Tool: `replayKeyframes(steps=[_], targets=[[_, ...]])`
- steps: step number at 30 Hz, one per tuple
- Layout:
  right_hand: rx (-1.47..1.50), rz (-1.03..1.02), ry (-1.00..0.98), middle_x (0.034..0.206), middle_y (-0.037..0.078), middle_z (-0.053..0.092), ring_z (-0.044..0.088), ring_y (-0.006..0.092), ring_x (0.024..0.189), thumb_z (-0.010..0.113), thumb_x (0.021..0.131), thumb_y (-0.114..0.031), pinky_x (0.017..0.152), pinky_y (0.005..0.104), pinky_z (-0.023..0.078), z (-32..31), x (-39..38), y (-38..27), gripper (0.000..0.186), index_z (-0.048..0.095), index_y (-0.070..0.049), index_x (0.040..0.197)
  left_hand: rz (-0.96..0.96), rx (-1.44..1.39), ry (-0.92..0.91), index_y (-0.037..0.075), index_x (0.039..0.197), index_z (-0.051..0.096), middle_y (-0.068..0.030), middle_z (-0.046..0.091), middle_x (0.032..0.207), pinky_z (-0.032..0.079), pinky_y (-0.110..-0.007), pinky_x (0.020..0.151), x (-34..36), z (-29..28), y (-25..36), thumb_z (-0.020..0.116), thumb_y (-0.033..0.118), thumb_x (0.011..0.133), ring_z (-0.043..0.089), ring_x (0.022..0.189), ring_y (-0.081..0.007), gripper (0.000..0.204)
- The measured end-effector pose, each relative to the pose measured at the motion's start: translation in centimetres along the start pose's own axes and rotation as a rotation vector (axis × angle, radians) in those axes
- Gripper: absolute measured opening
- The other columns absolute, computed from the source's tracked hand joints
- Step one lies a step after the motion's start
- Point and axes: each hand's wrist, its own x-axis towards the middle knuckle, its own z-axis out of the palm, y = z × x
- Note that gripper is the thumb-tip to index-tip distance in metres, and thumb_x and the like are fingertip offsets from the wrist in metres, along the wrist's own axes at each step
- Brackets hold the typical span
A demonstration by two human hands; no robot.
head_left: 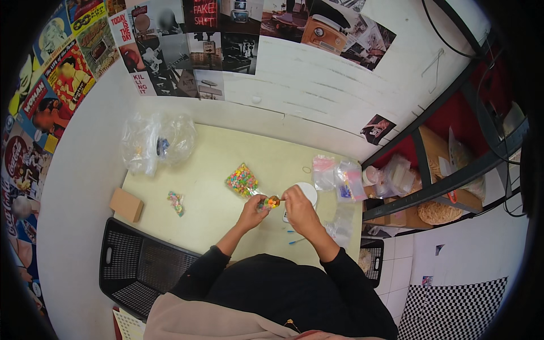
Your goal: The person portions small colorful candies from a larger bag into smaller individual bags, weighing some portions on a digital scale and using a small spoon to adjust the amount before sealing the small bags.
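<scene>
Left fingers grip a bag of colourful pieces, right fingers a brown spoon.

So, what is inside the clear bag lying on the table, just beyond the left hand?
Inside the bag, many small pieces show in pink, green, yellow and orange. The upper ones hide whatever lies deeper, so that cannot be seen.

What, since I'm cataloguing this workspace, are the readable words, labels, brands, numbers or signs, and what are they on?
Wording isn't copied here, only described.
White paper wall prints: bold red lettering, legible.
Black rectangular wall print: red lettering, legible.
Colourful paper comic-style posters: large titles legible, fine print too small.
Clear plastic bag of multicoloured pieces: none discernible.
</scene>
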Motion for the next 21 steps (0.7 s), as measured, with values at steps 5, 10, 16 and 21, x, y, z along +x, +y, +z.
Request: replayKeyframes(steps=[5, 10, 16, 21], targets=[[-0.061, -0.086, -0.082, 0.089, 0.018, 0.049, 0.054, 0.0362, 0.082, 0.050, 0.087, -0.001, 0.071, 0.0440, 0.046, 0.1, 0.5, -1.4, 0.006, 0.049, 0.002, 0.092, -0.043, -0.093, 0.014, 0.000, 0.103, 0.057, -0.0092, 0.060, 0.091, 0.046, -0.030, 0.076, 0.3, 0.5, -0.6, 0.069, 0.010, 0.078, 0.056, 0.082, -0.0177, 0.030], [-0.025, -0.083, -0.044, 0.089, 0.017, 0.049, 0.055, 0.0358, 0.083, 0.051, 0.085, 0.001, 0.071, 0.0439, 0.046, -0.9, 0.8, -1.6, 0.009, 0.049, 0.001, 0.093, -0.140, -0.208, -0.022, 0.003, 0.107, 0.056, -0.0023, 0.061, 0.093, 0.046, -0.027, 0.076, 0.6, 0.7, -1.6, 0.071, 0.010, 0.078, 0.055, 0.085, -0.0103, 0.033], [0.164, 0.142, 0.129, 0.091, 0.016, 0.054, 0.057, 0.0328, 0.080, 0.052, 0.088, -0.001, 0.070, 0.0371, 0.047, -3.5, 1.1, -0.4, 0.006, 0.053, 0.001, 0.093, -0.224, -0.519, -0.091, 0.005, 0.116, 0.054, -0.0022, 0.059, 0.100, 0.046, -0.028, 0.083, 0.8, 0.3, -1.2, 0.068, 0.007, 0.081, 0.055, 0.093, -0.0104, 0.038], [0.336, 0.398, 0.220, 0.084, 0.011, 0.057, 0.059, 0.0197, 0.076, 0.048, 0.095, -0.010, 0.070, 0.0322, 0.048, -5.0, 0.7, 1.6, 0.016, 0.057, 0.002, 0.090, -0.386, -1.004, -0.306, 0.002, 0.129, 0.048, -0.0060, 0.057, 0.108, 0.047, -0.032, 0.090, 1.1, -1.0, 0.3, 0.059, 0.017, 0.086, 0.056, 0.096, -0.0150, 0.047]])
